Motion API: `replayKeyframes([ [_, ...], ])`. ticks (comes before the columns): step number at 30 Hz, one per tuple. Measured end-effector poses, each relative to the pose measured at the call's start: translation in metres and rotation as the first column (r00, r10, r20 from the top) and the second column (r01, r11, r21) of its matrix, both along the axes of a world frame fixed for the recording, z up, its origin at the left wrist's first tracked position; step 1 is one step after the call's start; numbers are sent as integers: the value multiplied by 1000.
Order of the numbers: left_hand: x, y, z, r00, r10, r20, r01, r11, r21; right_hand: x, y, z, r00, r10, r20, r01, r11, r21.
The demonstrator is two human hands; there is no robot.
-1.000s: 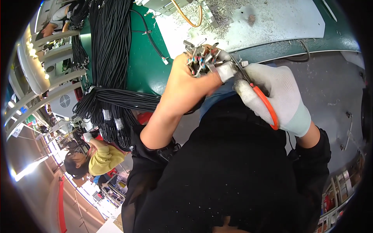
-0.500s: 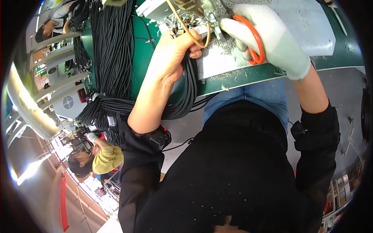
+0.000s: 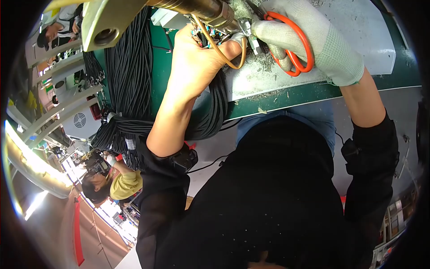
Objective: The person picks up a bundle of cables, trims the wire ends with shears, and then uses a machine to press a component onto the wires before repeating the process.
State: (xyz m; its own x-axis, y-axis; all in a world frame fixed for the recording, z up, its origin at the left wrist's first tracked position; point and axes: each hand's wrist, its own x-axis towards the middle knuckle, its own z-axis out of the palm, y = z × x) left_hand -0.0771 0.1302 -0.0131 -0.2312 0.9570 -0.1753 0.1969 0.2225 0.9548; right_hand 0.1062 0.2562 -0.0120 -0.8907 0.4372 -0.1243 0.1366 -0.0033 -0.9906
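My bare left hand [image 3: 197, 62] grips a bundle of thin coloured wires [image 3: 210, 33] at the end of a black cable, up by a brass-coloured metal fitting [image 3: 197, 8]. An orange tube loop [image 3: 228, 56] curls across my thumb. My right hand [image 3: 313, 42], in a white knit glove, holds orange-handled scissors [image 3: 293, 49] with fingers through the loops; the blades point toward the wire ends and are partly hidden. Both hands work over a grey mat [image 3: 277, 76] littered with wire clippings.
A thick bundle of black cables [image 3: 130, 80] lies over the green table [image 3: 313, 92] and hangs off its front edge. A yellowish metal arm [image 3: 105, 22] reaches in from the top left. Another person in a yellow top [image 3: 121, 184] sits at lower left.
The view has dipped closer to the table. Both hands moved up onto the grey mat from in front of my body, with the scissors closing in on the wire ends.
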Motion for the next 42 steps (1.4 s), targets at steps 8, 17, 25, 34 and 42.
replayKeyframes([
  [8, 3, -7, -10, 997, 72, -41, -72, 997, 1, -1, 2, 5, 998, 32, 55, -21, 980, -197],
  [17, 4, -1, -5, 998, 36, -47, -35, 999, 23, -1, 12, -7, 903, 249, -351, 56, 741, 669],
  [25, 13, -9, 3, 999, 31, 14, -32, 998, 47, 9, -12, 10, 995, -48, 92, 63, 985, -164],
  [34, -10, -16, -6, 920, -127, 370, 158, 986, -55, 10, -26, 1, 997, -74, 7, 74, 992, -101],
  [42, 8, -9, 3, 999, 4, -46, -4, 1000, -13, 10, -9, 13, 998, -14, 69, 27, 982, -186],
])
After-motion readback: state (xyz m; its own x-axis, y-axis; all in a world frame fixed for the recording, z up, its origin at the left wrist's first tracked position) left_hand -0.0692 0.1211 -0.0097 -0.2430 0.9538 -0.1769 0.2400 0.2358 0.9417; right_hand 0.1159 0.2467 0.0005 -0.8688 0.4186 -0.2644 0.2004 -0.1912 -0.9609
